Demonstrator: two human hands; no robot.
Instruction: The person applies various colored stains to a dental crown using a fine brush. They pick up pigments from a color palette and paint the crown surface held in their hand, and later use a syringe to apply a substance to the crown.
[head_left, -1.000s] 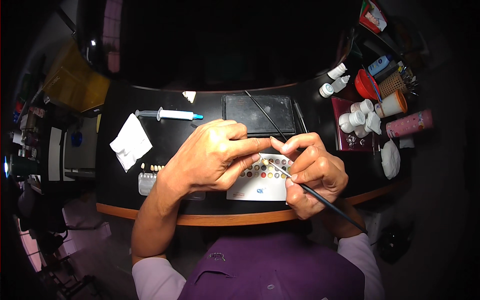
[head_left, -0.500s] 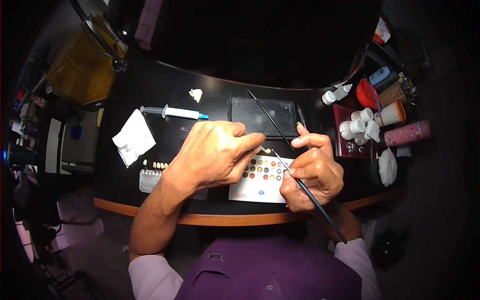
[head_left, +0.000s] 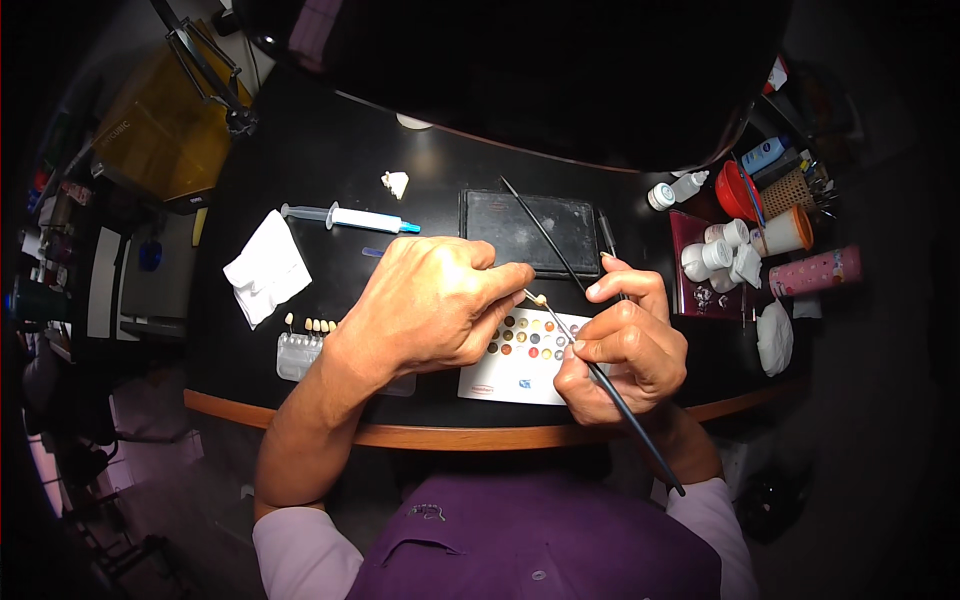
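Note:
My left hand (head_left: pixel 430 305) is closed on a thin holder with a small cream tooth-shaped piece (head_left: pixel 540 300) at its tip. My right hand (head_left: pixel 625 355) grips a slim dark brush (head_left: pixel 625 410), whose tip reaches close to the piece; whether they touch I cannot tell. My right index finger is raised off the handle. Beneath both hands lies a white card (head_left: pixel 500 385) with rows of coloured paint dots. Behind them is a black rectangular slab (head_left: pixel 485 230) with another brush (head_left: pixel 540 230) lying diagonally across it. A clear stand (head_left: pixel 300 360) of tooth samples sits left of my left wrist.
A syringe (head_left: pixel 355 218) and folded tissue (head_left: pixel 265 270) lie at the left, a white fragment (head_left: pixel 394 183) behind. Jars (head_left: pixel 715 255), a red bowl (head_left: pixel 735 190) and a pink cylinder (head_left: pixel 815 270) crowd the right. A lamp arm (head_left: pixel 200 65) rises back left; a dark screen spans the back.
Since a second ago my left index finger has curled back and my right index finger has lifted away from it, so the small piece shows more clearly. The view has shifted slightly.

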